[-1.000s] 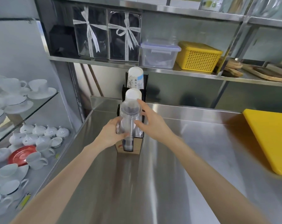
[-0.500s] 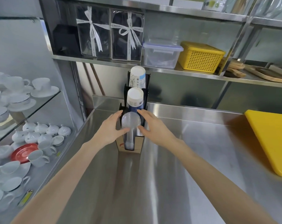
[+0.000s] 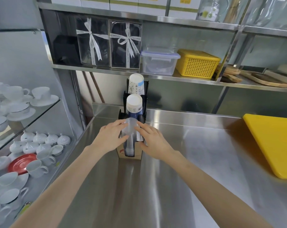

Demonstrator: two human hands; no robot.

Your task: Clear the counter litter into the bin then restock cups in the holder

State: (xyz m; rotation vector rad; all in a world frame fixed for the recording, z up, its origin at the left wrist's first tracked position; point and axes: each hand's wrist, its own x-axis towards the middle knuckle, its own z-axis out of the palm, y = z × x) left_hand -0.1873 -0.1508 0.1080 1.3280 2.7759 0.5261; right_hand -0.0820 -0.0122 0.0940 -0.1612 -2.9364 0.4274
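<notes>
You are seating clear plastic cup stack [image 3: 131,134] into front slot of black cup holder [image 3: 143,112], left hand [image 3: 110,138] and right hand [image 3: 153,141] pinching its sides, steadying alignment before paper cup stacks [image 3: 134,102] behind.

Bright, even overhead light streaks glare along the brushed stainless-steel table [image 3: 180,162]; shadows stay soft. Wide-angle distortion bends the metal shelves [image 3: 172,76] near the edges, corners slightly soft.

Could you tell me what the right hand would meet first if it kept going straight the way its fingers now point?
Most likely the stack of clear plastic cups in the holder; the right hand already seems to touch it.
</notes>
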